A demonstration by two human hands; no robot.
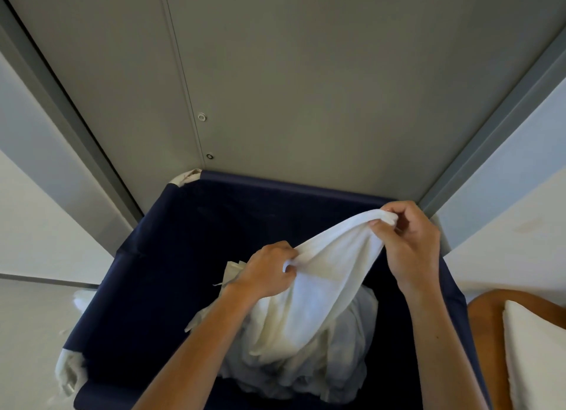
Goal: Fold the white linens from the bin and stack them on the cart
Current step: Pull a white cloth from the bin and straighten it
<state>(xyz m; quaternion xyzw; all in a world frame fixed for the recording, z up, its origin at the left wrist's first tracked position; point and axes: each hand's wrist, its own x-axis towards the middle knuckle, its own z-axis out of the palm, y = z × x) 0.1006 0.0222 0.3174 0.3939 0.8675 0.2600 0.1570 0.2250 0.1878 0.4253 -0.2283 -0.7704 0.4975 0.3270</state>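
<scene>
Above the bin point(171, 241): a towel point(330, 275) hangs lifted between two hands, its lower part draped onto the pile point(337, 373) of white linens on the bin floor.
Left hand point(269, 270): fingers curled round a bunched fold at the towel's near-left edge, back of the hand up.
Right hand point(410, 241): thumb and fingertips pinch the gathered top edge, higher and farther off, near the bin's far right corner.
Towel, handling: judged light and soft, with no stiffness; it sags between the two grips and takes whatever shape its own weight gives it (nothing fragile, little tendency to slip).
Pile: crumpled, thinner-looking cloth; the towel's tail rests on it and could drag a neighbour along when raised.
Where to hold: corners, not bunches. It is judged best to run each grip along the hem to two adjacent corners, so the cloth hangs flat for folding.
Risk: a mid-edge grip is likely to give a twisted, uneven fold.
Right edge: a folded white piece point(533, 348) lies on a brown surface point(487, 333); whether this is the cart cannot be told.
</scene>
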